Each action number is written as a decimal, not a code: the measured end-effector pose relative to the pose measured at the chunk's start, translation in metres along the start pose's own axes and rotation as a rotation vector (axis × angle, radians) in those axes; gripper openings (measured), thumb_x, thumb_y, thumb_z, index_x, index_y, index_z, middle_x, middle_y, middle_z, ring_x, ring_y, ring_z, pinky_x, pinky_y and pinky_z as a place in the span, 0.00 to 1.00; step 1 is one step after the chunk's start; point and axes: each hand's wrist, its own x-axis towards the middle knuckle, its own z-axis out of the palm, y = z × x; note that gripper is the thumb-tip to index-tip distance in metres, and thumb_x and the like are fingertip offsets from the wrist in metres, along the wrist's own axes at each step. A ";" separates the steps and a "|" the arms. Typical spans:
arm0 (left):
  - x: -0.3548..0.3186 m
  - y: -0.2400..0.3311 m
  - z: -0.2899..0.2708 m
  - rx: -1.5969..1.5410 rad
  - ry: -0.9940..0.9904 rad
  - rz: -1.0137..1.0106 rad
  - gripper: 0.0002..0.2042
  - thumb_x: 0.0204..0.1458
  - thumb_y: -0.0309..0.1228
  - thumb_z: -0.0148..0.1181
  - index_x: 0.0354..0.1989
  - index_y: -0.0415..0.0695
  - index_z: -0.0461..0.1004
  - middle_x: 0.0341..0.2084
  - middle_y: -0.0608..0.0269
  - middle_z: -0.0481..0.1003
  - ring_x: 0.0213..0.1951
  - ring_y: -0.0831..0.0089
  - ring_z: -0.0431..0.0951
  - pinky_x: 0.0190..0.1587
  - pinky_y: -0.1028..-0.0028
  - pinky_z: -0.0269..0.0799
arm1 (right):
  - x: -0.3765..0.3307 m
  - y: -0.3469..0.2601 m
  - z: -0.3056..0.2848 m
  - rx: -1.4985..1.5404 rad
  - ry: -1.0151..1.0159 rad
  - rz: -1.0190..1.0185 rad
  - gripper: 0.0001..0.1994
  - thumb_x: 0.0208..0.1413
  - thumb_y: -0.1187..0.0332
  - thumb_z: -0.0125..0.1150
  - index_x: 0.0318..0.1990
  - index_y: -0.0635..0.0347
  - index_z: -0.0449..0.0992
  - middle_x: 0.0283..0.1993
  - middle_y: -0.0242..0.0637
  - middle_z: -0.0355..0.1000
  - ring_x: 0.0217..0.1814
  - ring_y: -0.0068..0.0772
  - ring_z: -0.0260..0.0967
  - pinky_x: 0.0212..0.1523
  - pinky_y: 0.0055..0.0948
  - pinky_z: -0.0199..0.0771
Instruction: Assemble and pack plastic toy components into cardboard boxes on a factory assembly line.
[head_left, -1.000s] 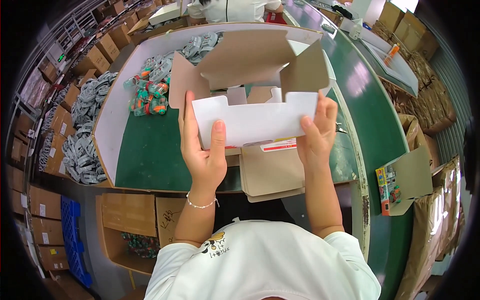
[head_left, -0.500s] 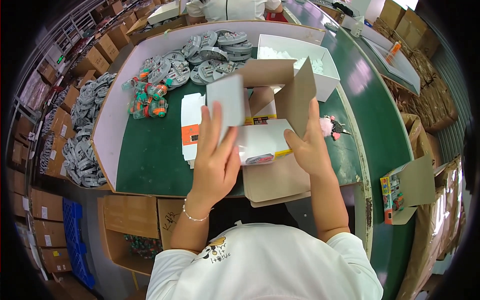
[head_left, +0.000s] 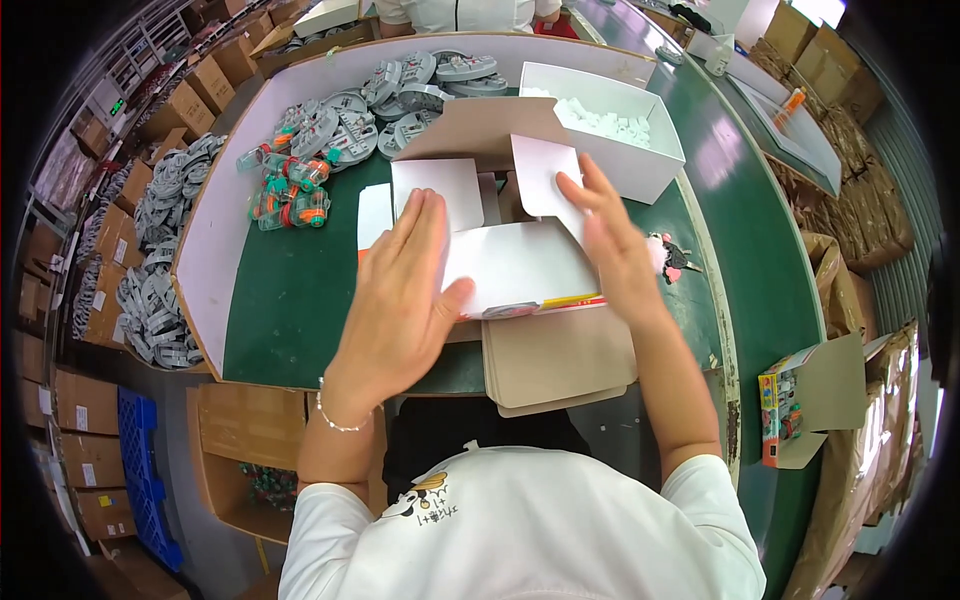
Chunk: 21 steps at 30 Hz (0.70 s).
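Note:
An open cardboard box with white and brown faces stands in front of me; its white front panel (head_left: pixel 525 265) has a coloured printed edge. My left hand (head_left: pixel 395 285) lies along the box's left side, fingers stretched out, by the left white flap (head_left: pixel 440 190). At the other side my right hand (head_left: pixel 618 255), slightly blurred, has its fingers apart against the right white flap (head_left: pixel 548 175). A brown flap (head_left: pixel 480 135) rises at the back. Between the two white flaps a gap shows part of the inside.
Grey round plastic parts (head_left: pixel 400 90) and clear capsules with orange and green pieces (head_left: pixel 290 190) lie behind left. A white bin (head_left: pixel 640 150) holds small white pieces. Brown cardboard layers (head_left: pixel 560 370) overhang the table edge; a keychain (head_left: pixel 675 260) lies right. Another person sits opposite.
The white flaps have turned inward over the opening, and the brown flap now stands at the back. My left hand has moved down and left; my right hand has shifted onto the right flap.

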 end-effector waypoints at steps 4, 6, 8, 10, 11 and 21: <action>0.016 -0.040 -0.009 -0.127 -0.120 0.008 0.34 0.55 0.38 0.61 0.68 0.40 0.56 0.69 0.43 0.53 0.66 0.53 0.60 0.63 0.57 0.55 | 0.033 0.024 -0.014 0.309 -0.030 0.127 0.39 0.55 0.70 0.65 0.73 0.52 0.50 0.76 0.50 0.42 0.79 0.43 0.39 0.73 0.40 0.45; 0.031 -0.052 -0.015 -0.276 -0.247 0.063 0.40 0.50 0.40 0.67 0.70 0.42 0.55 0.70 0.47 0.53 0.65 0.55 0.61 0.62 0.57 0.56 | 0.047 0.030 -0.017 0.490 -0.045 0.215 0.40 0.53 0.69 0.67 0.72 0.49 0.53 0.77 0.50 0.41 0.79 0.43 0.39 0.74 0.39 0.44; 0.038 -0.045 -0.019 -0.262 -0.146 0.037 0.44 0.45 0.42 0.70 0.70 0.44 0.54 0.71 0.49 0.52 0.65 0.55 0.60 0.63 0.57 0.56 | 0.055 0.035 -0.020 0.482 -0.093 0.199 0.40 0.52 0.69 0.68 0.71 0.48 0.54 0.77 0.48 0.42 0.79 0.43 0.39 0.73 0.40 0.46; 0.041 -0.036 -0.025 -0.240 0.055 -0.027 0.53 0.35 0.46 0.77 0.71 0.48 0.52 0.72 0.53 0.50 0.67 0.55 0.57 0.64 0.57 0.54 | 0.059 0.034 -0.018 0.468 -0.198 0.179 0.40 0.49 0.68 0.71 0.70 0.47 0.57 0.77 0.45 0.44 0.79 0.43 0.40 0.72 0.40 0.50; 0.042 -0.038 -0.025 -0.239 0.056 -0.028 0.53 0.35 0.46 0.77 0.71 0.48 0.52 0.72 0.53 0.50 0.67 0.55 0.57 0.64 0.57 0.54 | 0.059 0.032 -0.018 0.469 -0.199 0.178 0.40 0.49 0.68 0.71 0.70 0.47 0.57 0.77 0.45 0.44 0.79 0.43 0.40 0.72 0.40 0.50; 0.070 -0.063 -0.027 -0.201 -0.270 0.125 0.46 0.21 0.50 0.81 0.53 0.48 0.64 0.68 0.50 0.54 0.69 0.49 0.52 0.69 0.56 0.48 | 0.064 0.005 -0.025 0.000 -0.320 0.005 0.22 0.48 0.61 0.73 0.51 0.48 0.76 0.73 0.38 0.55 0.75 0.43 0.49 0.60 0.42 0.68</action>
